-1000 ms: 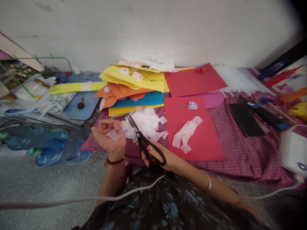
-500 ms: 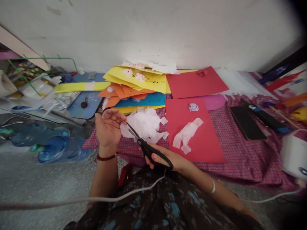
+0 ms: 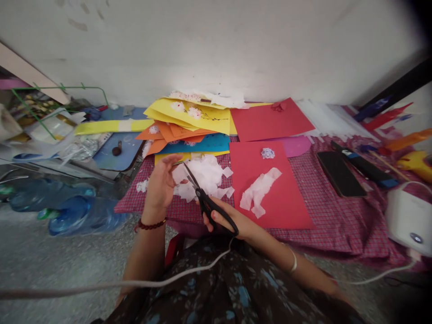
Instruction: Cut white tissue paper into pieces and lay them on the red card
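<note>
My right hand (image 3: 227, 218) holds black-handled scissors (image 3: 202, 198), its fingers through the handle loops. The blades point up and left, slightly parted. Beside the blade tips is my left hand (image 3: 162, 182), its fingers loosely bent and apart. I cannot make out anything held there. A heap of thin white paper pieces (image 3: 205, 173) lies just beyond the scissors. To the right, a torn white paper strip (image 3: 259, 191) and a small speckled white paper ball (image 3: 267, 153) rest on a red sheet (image 3: 290, 207).
Yellow sheets (image 3: 189, 119), orange sheets (image 3: 168, 130) and a second red sheet (image 3: 270, 120) lie at the back of the checkered cloth (image 3: 337, 225). A phone (image 3: 340, 173) and a white device (image 3: 410, 220) are on the right. Blue bottles (image 3: 77, 211) stand at lower left.
My left hand has turned and shifted slightly right, its fingers now past the side of the blades. A small white tuft on the cloth at left has come into sight.
</note>
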Tool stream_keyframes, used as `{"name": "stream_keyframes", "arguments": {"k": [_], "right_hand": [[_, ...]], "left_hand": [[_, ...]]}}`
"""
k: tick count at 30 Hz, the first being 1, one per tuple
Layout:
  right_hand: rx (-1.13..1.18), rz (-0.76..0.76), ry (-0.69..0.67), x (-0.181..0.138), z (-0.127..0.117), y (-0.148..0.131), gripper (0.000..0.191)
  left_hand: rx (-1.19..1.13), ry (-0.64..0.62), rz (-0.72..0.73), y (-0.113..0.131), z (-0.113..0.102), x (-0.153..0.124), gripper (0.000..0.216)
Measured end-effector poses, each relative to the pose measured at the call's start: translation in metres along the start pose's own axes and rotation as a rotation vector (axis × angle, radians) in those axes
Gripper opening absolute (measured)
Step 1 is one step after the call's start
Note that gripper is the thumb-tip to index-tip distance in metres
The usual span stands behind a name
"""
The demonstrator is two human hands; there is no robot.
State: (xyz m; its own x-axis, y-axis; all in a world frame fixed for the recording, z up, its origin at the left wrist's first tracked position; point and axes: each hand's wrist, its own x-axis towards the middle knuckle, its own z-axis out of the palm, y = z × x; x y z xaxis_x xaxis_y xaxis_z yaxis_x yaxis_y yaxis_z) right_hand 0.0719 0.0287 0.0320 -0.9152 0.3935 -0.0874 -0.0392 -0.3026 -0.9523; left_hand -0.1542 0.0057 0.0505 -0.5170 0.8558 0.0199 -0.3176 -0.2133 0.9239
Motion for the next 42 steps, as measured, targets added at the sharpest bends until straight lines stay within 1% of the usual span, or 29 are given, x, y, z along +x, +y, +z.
{"name": "stream_keyframes", "arguments": {"k": [3,6,8,10,12,14,16,18,23,28,37,42], "right_hand": [[-0.071,-0.004,0.015,0.001,0.0,0.0,0.067],[-0.101,-0.006,0.023,0.004,0.002,0.002,0.069],[-0.114,-0.017,0.042,0.006,0.003,0.004,0.068],[-0.112,-0.032,0.063,0.007,0.005,0.005,0.068],[-0.084,-0.028,0.047,0.007,0.005,0.005,0.069],[-0.035,-0.004,0.01,0.005,0.004,0.004,0.069],[0.016,0.021,-0.01,0.003,0.003,0.003,0.069],[0.03,0.025,0.001,0.003,0.003,0.003,0.069],[-0.044,0.02,0.028,0.006,0.003,0.005,0.073],[-0.041,0.021,0.036,0.007,0.004,0.004,0.071],[-0.015,0.021,0.06,0.006,0.003,0.005,0.064],[0.032,0.058,0.093,0.007,0.003,0.004,0.063]], "left_hand": [[0.09,0.092,0.032,-0.007,-0.007,-0.004,0.031],[0.194,0.123,0.029,-0.009,-0.008,-0.009,0.025],[0.176,0.116,0.015,-0.008,-0.004,-0.011,0.022],[0.097,0.112,0.003,-0.006,0.0,-0.011,0.024],[0.028,0.114,-0.008,-0.005,0.004,-0.011,0.027],[0.007,0.12,-0.01,-0.005,0.006,-0.01,0.027],[0.017,0.127,0.0,-0.006,0.006,-0.01,0.027],[0.038,0.137,0.005,-0.007,0.006,-0.011,0.026],[0.093,0.177,0.025,-0.007,0.006,-0.014,0.03],[0.147,0.168,0.067,-0.006,0.006,-0.013,0.029],[0.162,0.141,0.081,-0.005,0.006,-0.009,0.027],[0.184,0.118,0.089,-0.003,0.003,-0.005,0.029]]}}
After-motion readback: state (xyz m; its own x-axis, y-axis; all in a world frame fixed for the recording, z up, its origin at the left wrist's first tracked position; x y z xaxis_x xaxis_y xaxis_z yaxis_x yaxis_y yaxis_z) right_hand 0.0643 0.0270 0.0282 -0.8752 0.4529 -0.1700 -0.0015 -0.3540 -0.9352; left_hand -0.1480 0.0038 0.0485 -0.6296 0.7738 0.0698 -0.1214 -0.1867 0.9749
